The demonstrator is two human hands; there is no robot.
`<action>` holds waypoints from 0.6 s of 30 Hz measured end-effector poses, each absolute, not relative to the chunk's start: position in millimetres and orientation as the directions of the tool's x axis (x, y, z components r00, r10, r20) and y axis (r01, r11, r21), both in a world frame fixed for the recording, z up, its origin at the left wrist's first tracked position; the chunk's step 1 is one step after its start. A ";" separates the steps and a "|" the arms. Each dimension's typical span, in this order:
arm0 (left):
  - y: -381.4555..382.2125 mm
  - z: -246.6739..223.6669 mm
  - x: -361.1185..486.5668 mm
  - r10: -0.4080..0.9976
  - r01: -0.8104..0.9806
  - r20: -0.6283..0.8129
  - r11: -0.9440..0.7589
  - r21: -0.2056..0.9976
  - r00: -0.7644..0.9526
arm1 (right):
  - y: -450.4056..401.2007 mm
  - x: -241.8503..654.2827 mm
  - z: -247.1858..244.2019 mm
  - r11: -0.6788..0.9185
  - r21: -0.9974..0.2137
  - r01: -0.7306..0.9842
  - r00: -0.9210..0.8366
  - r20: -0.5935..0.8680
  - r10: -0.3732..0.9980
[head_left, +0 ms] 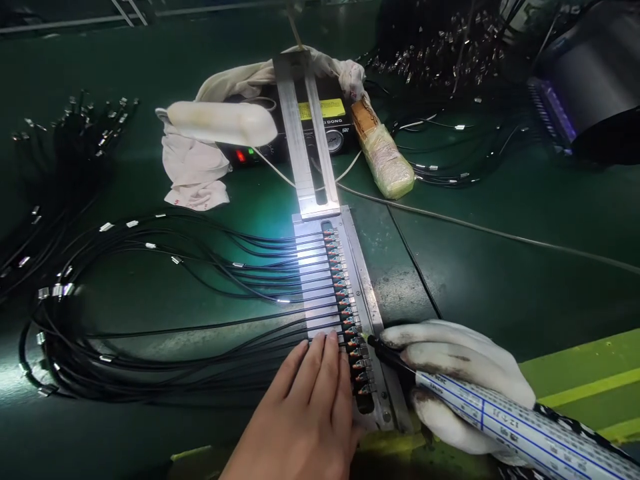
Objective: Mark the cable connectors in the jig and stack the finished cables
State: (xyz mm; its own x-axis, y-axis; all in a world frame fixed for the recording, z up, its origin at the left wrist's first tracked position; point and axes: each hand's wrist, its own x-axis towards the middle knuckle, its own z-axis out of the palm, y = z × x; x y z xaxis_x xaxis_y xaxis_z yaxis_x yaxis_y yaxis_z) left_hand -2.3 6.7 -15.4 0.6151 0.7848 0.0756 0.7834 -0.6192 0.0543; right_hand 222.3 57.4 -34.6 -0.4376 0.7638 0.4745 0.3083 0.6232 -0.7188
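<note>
Left hand (307,417), fingers together, lies over black cables (125,365) on a metal jig (364,280), likely steadying them; gloved right hand (470,357) pinches a labelled tube (493,413) beside connectors (345,302).

A broad, smooth, dark green work surface (490,273) fills most of the view, with scuffs and pale smudges near its middle. Bluish-white light glares on it left of centre and at the left edge, while the top edge falls into shadow. Thin, straight, whitish bars (131,12) cross the upper left corner. A flat yellow-green band (565,373) with brighter yellow stripes lies at lower right.
</note>
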 end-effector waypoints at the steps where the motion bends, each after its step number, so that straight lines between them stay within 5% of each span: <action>1: 6.8 -15.4 -2.4 0.784 0.782 0.073 -0.620 0.055 0.617 | 57.2 221.6 -36.0 0.623 -0.719 0.309 -0.444 0.470 0.762; 18: 7.9 -16.0 -2.0 0.786 0.783 0.057 -0.618 0.068 0.615 | 59.9 220.3 -36.1 0.629 -0.717 0.300 -0.455 0.472 0.755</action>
